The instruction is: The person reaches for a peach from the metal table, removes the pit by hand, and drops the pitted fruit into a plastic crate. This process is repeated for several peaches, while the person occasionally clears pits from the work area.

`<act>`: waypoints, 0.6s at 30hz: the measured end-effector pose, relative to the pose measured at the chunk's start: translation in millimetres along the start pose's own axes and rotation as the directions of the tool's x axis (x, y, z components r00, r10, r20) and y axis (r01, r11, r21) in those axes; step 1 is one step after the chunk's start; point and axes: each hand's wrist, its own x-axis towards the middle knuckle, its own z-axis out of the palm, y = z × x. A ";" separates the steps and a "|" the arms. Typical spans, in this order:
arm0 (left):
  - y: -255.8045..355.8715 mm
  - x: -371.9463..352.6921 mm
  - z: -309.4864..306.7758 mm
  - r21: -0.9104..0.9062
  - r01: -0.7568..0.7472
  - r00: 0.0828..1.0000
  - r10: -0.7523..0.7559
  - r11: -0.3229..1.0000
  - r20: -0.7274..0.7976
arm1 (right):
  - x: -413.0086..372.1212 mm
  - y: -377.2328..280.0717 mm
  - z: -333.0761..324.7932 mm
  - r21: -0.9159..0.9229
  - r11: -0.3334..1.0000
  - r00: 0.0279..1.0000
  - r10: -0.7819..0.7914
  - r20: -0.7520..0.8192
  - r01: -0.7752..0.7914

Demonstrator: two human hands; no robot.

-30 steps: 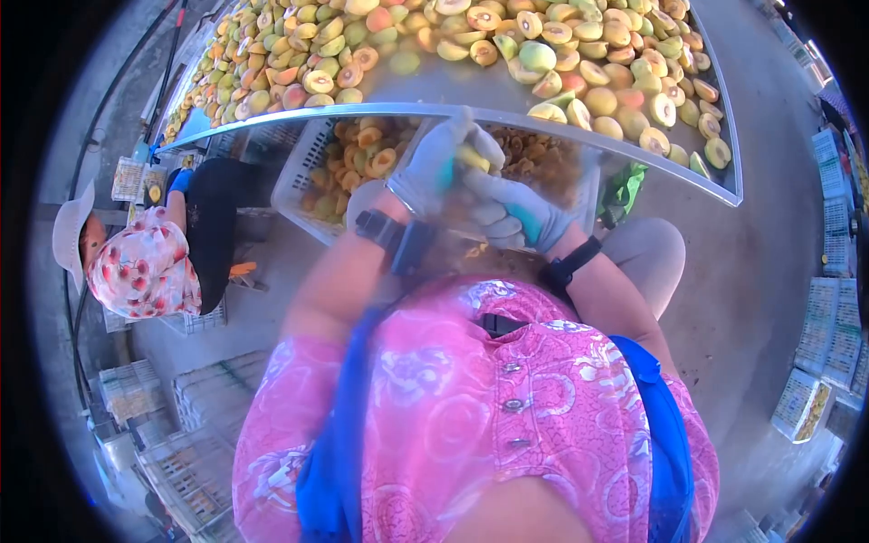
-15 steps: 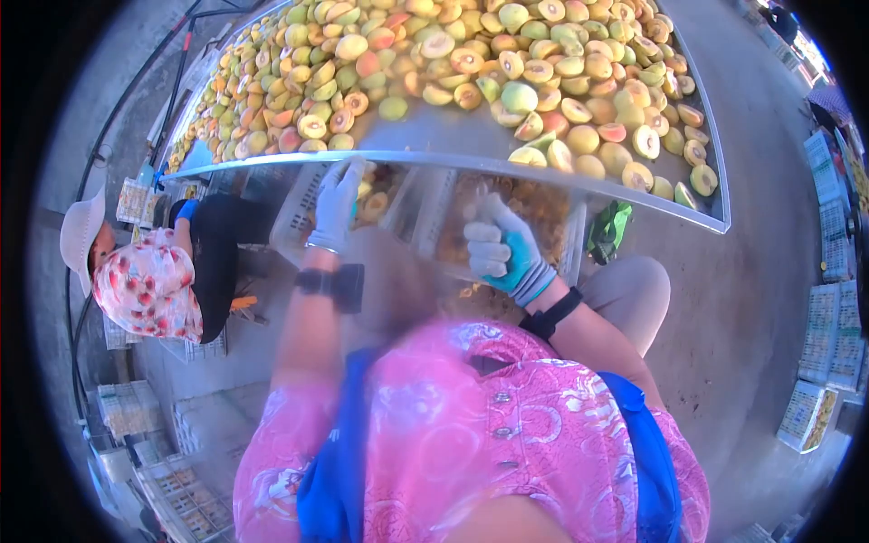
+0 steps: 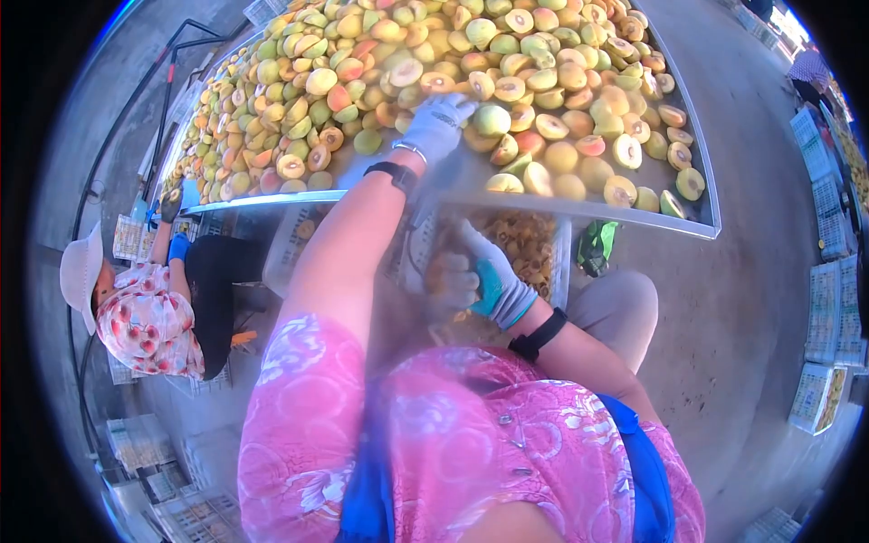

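My left hand (image 3: 441, 124), in a pale grey glove, reaches over the metal tray table (image 3: 362, 193). Its fingers stretch out and touch the heap of halved peaches (image 3: 398, 72), close to a large greenish peach (image 3: 491, 120). My right hand (image 3: 484, 279), in a grey and teal glove, is below the table edge with its fingers curled and partly blurred. Whatever those fingers may hold is hidden. Behind it stands a crate holding brown peach stones (image 3: 529, 244). A white plastic crate (image 3: 285, 249) sits under the table further left.
At the left, a co-worker in a white hat (image 3: 83, 276) sits by the same table, blue-gloved hand (image 3: 179, 246) near its edge. A green bag (image 3: 596, 246) lies beside the stone crate. Stacked white crates (image 3: 824, 317) line the right side; more crates (image 3: 140, 442) stand lower left.
My left hand has moved from above the left crate, up and right onto the peaches. My right hand has dropped slightly, its thumb now further from the curled fingers.
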 end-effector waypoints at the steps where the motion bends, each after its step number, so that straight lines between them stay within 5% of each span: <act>1: 3.4 -0.7 -12.7 -0.052 0.070 0.995 -0.066 0.996 0.076 | -2.6 -0.6 2.3 -0.021 1.000 0.998 -0.016 -0.058 0.015; 5: 10.5 -25.6 -30.9 -0.198 0.314 0.945 -0.286 0.928 0.159 | -2.6 0.6 5.3 -0.061 0.998 1.000 -0.020 0.002 0.020; 6: 7.4 -32.8 -28.3 -0.191 0.316 0.944 -0.288 0.929 0.161 | -4.2 2.4 10.8 -0.196 0.979 0.984 -0.092 -0.151 0.061; 8: 1.8 -48.4 -18.5 -0.672 0.482 0.854 -0.473 0.562 0.218 | -5.6 3.8 20.1 -0.331 0.941 0.943 -0.176 -0.284 0.076; 9: 4.0 -56.2 -16.1 -0.891 0.436 0.801 -0.505 0.123 0.322 | -7.7 2.2 20.6 -0.463 0.883 0.929 -0.232 -0.287 0.078; 10: 12.9 -65.1 -26.2 -0.889 0.439 0.798 -0.509 0.126 0.322 | -8.6 1.0 21.7 -0.586 0.807 0.915 -0.290 -0.281 0.075; 12: 37.9 -83.0 -54.8 -0.867 0.171 0.744 -0.515 -0.469 0.425 | -8.6 0.4 29.2 -0.685 0.716 0.891 -0.389 -0.236 0.131; 14: 57.5 -95.3 -62.4 -0.846 0.057 0.755 -0.531 -0.529 0.383 | -8.0 1.7 32.1 -0.769 0.614 0.858 -0.479 -0.184 0.177; 16: 76.3 -100.8 -69.5 -0.652 -0.116 0.801 -0.459 -0.750 0.386 | -8.6 0.2 33.1 -0.888 0.374 0.783 -0.621 -0.024 0.269; 17: 87.3 -100.2 -57.9 -0.902 -0.071 0.780 -0.587 -0.426 0.217 | -10.5 -1.5 34.8 -0.904 0.365 0.783 -0.619 -0.057 0.222; 18: 90.3 -104.7 -57.3 -0.900 -0.068 0.779 -0.587 -0.430 0.221 | -12.0 -1.6 37.4 -0.904 0.368 0.783 -0.619 -0.062 0.219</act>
